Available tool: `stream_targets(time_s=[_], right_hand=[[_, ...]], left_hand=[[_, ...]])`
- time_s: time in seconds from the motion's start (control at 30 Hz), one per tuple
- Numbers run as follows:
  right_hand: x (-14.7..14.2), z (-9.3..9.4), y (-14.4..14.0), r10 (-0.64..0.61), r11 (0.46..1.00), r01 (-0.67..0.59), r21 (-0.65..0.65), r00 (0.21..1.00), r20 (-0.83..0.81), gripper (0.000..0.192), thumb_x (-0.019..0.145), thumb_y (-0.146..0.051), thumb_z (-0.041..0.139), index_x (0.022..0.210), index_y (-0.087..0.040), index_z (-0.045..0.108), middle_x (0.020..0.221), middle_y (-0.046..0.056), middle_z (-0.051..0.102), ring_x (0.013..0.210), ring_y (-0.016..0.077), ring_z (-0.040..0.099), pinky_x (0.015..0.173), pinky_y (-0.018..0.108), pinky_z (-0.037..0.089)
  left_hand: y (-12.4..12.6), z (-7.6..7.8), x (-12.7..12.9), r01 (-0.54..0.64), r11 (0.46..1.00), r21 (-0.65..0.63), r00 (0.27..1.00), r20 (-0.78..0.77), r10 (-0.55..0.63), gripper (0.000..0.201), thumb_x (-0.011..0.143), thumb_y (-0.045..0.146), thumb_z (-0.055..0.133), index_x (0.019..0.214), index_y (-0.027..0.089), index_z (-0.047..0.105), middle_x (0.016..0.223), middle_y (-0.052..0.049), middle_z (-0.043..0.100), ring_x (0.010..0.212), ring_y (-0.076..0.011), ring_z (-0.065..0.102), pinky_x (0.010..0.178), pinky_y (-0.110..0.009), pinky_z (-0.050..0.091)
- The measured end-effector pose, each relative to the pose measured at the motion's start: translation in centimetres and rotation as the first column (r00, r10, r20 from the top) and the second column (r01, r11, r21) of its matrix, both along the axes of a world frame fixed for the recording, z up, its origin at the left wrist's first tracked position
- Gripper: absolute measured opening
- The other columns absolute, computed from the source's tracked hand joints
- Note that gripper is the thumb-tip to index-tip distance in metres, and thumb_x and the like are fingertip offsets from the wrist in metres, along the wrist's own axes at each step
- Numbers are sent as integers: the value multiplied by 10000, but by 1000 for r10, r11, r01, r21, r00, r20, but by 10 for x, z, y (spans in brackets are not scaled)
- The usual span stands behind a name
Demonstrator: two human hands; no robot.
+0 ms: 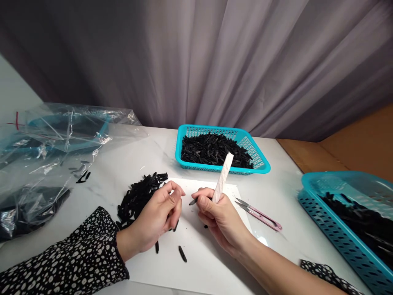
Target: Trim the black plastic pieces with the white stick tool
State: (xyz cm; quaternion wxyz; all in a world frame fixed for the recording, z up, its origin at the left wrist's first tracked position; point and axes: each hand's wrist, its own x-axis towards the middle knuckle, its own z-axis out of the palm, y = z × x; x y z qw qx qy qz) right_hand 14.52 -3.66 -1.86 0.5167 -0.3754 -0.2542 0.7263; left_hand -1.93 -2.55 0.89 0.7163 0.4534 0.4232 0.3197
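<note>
My right hand point(219, 219) grips a white craft knife point(223, 177) like a pen, its handle pointing up and its short dark blade aimed left. My left hand point(158, 219) rests on a white sheet of paper point(199, 262), fingers curled, with a small black plastic piece point(176, 225) showing under them; thumb and forefinger are pinched near the blade tip. A pile of black plastic pieces point(138, 196) lies just left of that hand. Two loose black pieces point(182, 253) lie on the paper near my wrists.
A teal basket point(264, 166) of black pieces stands behind the paper. A second teal basket point(334, 233) with black pieces sits at the right edge. Pink thread snips point(259, 214) lie right of my right hand. Clear plastic bags point(52, 151) cover the left side.
</note>
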Motion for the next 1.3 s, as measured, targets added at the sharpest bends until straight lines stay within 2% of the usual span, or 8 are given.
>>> stream_targets(time_s=[0.07,0.13,0.3,0.47,0.63,0.8,1.23,1.3], right_hand=[[1,1,0,0,1000,0,-24,1000,-23,393,580,-453,905,735,-149,710,485,-105,259,447,38,143,422,225,94],[2,1,0,-3,1000,3,-24,999,-35,397,582,-457,905,742,-151,708,488,-104,251,458,41,139,420,218,98],[2,-1,1,-28,1000,27,-11,999,-39,394,600,-468,895,739,-153,705,495,-100,257,460,44,145,419,215,102],[3,-2,2,-41,999,42,14,998,-50,388,584,-459,905,719,-155,705,498,-95,282,456,44,160,423,216,112],[4,-2,2,-36,999,36,-5,998,-53,388,599,-455,896,743,-154,697,467,-104,269,446,43,144,417,216,100],[5,0,2,-1,1000,1,-5,996,-89,363,620,-419,893,798,-156,716,491,-101,293,441,35,146,413,212,83],[5,0,1,49,999,-48,13,992,-115,341,683,-414,855,835,-148,706,526,-87,302,467,47,144,425,215,88],[5,1,1,70,997,-68,21,989,-130,292,732,-404,814,811,-155,683,539,-60,385,465,51,176,417,212,94]], left_hand=[[1,-1,-1,-5,1000,21,1000,0,5,297,963,474,483,845,202,468,449,105,350,415,-65,175,390,-207,114],[1,1,-1,17,999,30,1000,-3,-17,290,971,465,465,872,194,490,498,99,333,452,-72,162,415,-222,109],[-1,7,0,44,999,-13,999,25,-43,158,962,303,448,1041,181,509,657,54,440,522,-77,245,482,-238,175],[-2,2,1,107,994,33,992,59,-109,222,955,322,498,1127,186,464,753,13,584,485,-57,258,488,-251,192],[-1,-1,1,92,995,28,994,65,-94,197,956,378,519,951,206,421,723,-23,683,458,-56,255,470,-242,165],[0,0,0,113,993,31,991,67,-114,280,952,398,540,811,206,393,690,-41,712,425,-47,234,450,-239,131],[-1,0,2,112,987,112,994,0,-112,291,924,387,586,780,199,416,643,-28,700,415,-46,247,417,-217,159],[-1,0,2,118,987,106,993,9,-119,298,922,391,586,775,202,408,639,-26,699,412,-43,243,414,-213,152]])
